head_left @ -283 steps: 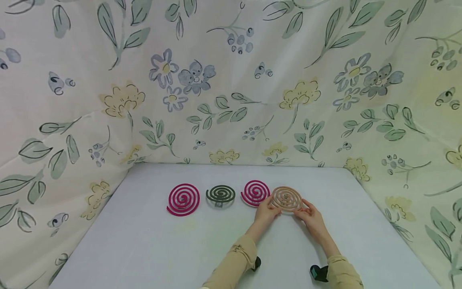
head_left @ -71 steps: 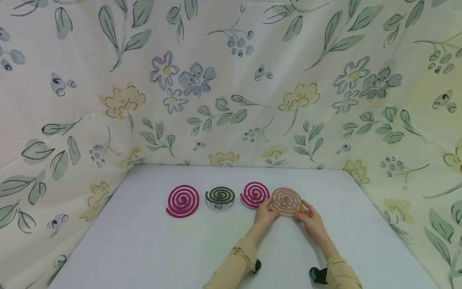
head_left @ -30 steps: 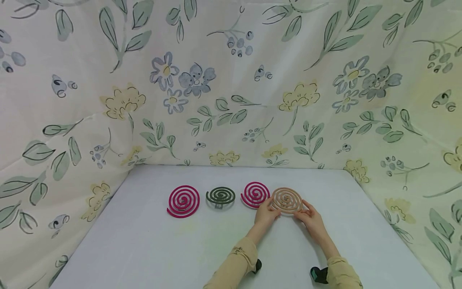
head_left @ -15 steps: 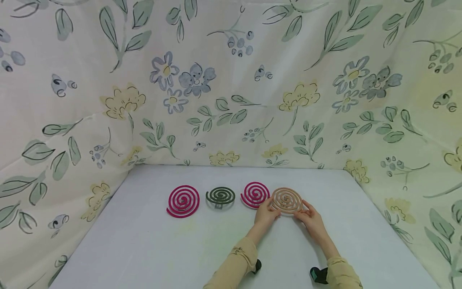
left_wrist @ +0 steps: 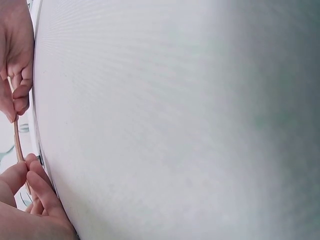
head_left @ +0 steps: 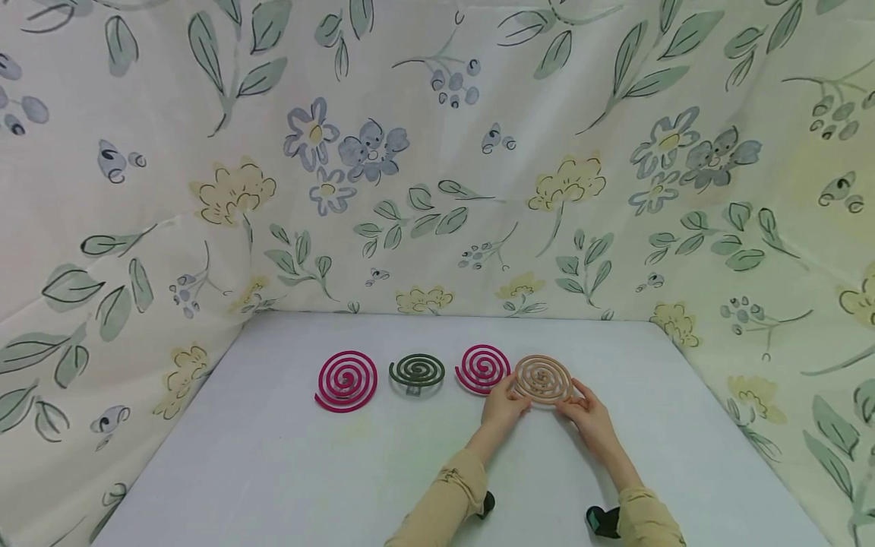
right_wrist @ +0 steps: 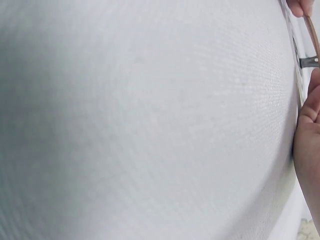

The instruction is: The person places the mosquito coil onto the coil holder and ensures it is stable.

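Both hands are at a tan mosquito coil [head_left: 543, 378], the rightmost of a row on the white table. My left hand [head_left: 504, 401] pinches its left rim between thumb and fingers. On the opposite rim, my right hand [head_left: 592, 414] pinches it the same way. Seen edge-on in the left wrist view, the coil [left_wrist: 18, 142] is a thin strip between the left hand [left_wrist: 37, 205] and the right hand [left_wrist: 19, 55]. A grey metal stand [right_wrist: 309, 62] shows under the coil in the right wrist view. The right hand [right_wrist: 310, 135] rests low, close over the table.
Left of the held coil lie a magenta coil [head_left: 483, 368], a dark green coil [head_left: 417, 370] on a small metal stand, and another magenta coil [head_left: 346, 381]. The nearer magenta one is right beside my left fingers. A floral cloth [head_left: 437, 152] hangs behind the white table [head_left: 307, 471].
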Action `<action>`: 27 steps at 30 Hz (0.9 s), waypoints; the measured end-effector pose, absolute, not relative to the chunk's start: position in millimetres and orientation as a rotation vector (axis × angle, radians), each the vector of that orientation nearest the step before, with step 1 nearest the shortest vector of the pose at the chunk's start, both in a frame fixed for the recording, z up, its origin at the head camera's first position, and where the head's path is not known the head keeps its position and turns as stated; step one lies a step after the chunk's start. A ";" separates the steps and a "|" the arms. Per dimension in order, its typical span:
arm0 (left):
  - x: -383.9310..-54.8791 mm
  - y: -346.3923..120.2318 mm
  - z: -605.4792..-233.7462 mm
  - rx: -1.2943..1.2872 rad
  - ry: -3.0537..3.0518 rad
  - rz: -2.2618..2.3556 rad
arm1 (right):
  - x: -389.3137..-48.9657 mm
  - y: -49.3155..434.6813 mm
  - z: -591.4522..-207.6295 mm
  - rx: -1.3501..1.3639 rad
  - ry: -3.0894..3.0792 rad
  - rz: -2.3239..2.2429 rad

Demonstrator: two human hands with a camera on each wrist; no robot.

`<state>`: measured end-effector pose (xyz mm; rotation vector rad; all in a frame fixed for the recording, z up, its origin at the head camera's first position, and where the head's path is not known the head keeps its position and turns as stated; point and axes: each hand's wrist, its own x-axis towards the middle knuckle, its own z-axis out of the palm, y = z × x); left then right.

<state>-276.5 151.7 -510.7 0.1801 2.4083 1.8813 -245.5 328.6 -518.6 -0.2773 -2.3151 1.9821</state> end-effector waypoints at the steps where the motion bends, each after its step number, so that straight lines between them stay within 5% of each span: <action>1: -276.6 151.7 -510.6 0.182 2.409 1.882 | -245.5 328.4 -518.6 -0.277 -2.314 1.983; 27: -278.8 152.6 -513.7 0.192 2.405 1.886 | -243.7 328.0 -518.2 -0.247 -2.332 1.949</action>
